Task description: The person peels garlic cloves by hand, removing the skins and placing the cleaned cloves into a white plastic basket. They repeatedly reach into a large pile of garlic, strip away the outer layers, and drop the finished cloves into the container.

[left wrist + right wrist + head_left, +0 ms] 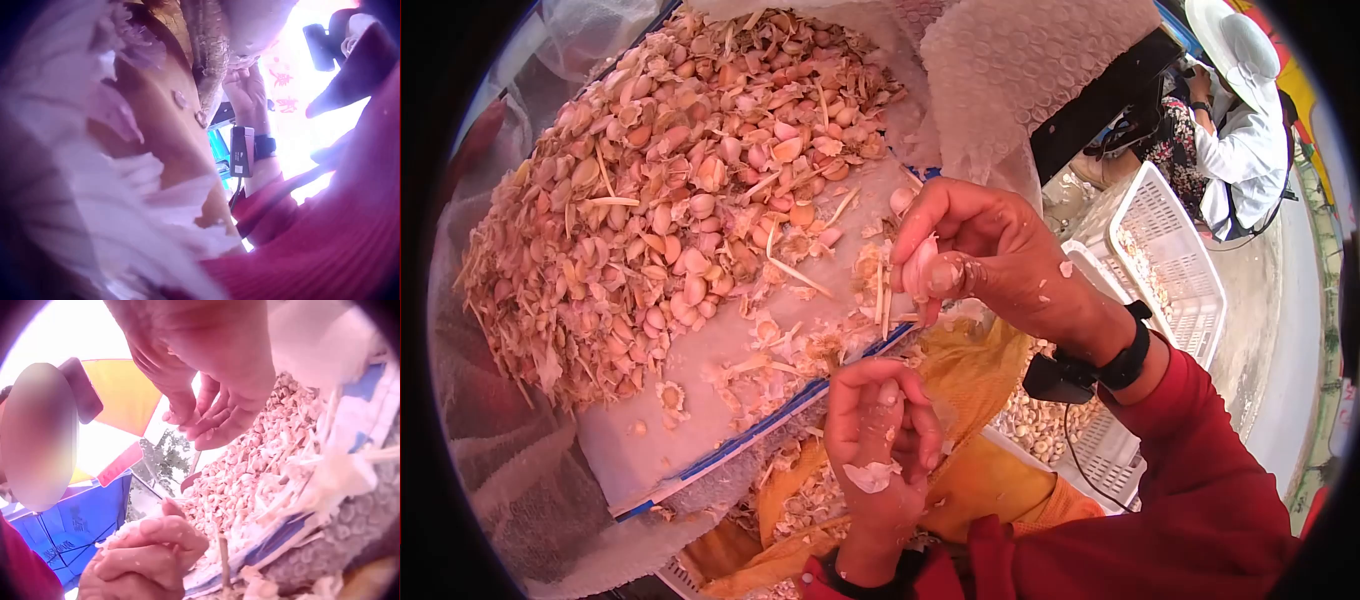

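Clove (919,268) sits at the fingertips of the pinching right hand (1010,262), left hand (880,430) loosely curled nearby.

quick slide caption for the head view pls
Right hand pinches a garlic clove beside a heap of cloves.

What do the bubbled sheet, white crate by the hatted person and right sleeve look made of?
Bubbled sheet: likely translucent plastic film, by its round cells.
White crate: probably smooth moulded plastic, given regular slots.
Right sleeve: matte red fabric, weave unclear; it folds softly.

The sheet (625,462) offers passage before the obstructing garlic heap (670,210).
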Demonstrator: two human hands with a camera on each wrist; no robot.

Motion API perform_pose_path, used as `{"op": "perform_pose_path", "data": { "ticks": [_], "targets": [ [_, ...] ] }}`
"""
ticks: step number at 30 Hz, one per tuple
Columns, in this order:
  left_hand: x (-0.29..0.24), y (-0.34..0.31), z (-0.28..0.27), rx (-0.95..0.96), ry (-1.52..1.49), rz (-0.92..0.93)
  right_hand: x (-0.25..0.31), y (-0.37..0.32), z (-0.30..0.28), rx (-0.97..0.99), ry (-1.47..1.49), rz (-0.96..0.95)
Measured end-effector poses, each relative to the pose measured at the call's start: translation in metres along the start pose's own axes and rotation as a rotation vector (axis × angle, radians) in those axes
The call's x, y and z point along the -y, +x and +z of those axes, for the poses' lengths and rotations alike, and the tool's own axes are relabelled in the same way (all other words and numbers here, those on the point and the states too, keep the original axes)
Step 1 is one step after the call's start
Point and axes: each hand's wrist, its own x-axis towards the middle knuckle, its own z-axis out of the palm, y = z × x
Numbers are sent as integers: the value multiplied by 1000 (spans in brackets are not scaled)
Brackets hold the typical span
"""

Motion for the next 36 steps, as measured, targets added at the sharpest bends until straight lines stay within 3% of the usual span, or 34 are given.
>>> {"op": "perform_pose_path", "data": {
  "ticks": [5, 8, 10, 12, 13, 15, 17, 20, 26, 29, 31, 36],
  "targets": [
    [-6, -1, -7, 17, -180, -164, -3, -15, 26, 72, 296, -53],
    [-7, 1, -10, -48, -458, -285, -9, -23, 38, 103, 370, -78],
    [-20, 5, 26, -424, -439, -283, -9, -22, 39, 116, 30, -202],
    [-22, 6, 13, -338, -504, -303, -7, -16, 35, 108, -705, -440],
    [-24, 6, 7, -294, -534, -315, -12, -10, 24, 36, -766, -462],
    [-12, 12, -24, 66, -641, -283, -22, 3, 2, -112, -887, -492],
    [-10, 12, -29, 101, -703, -294, -25, 26, -37, -216, -817, -342],
    [-8, 12, -27, 106, -684, -287, -44, 45, -68, -81, -1345, -498],
    [-8, 12, -26, 70, -613, -237, -45, 55, -84, 39, -1281, -385],
    [-6, 12, -23, 68, -573, -229, -37, 39, -62, -110, -569, -119],
    [-4, 10, -23, 49, -542, -216, -18, 23, -35, -120, -376, -66],
    [-18, -2, -4, 41, 276, 283, -7, -18, 32, 89, 90, 180]
  ]
}}
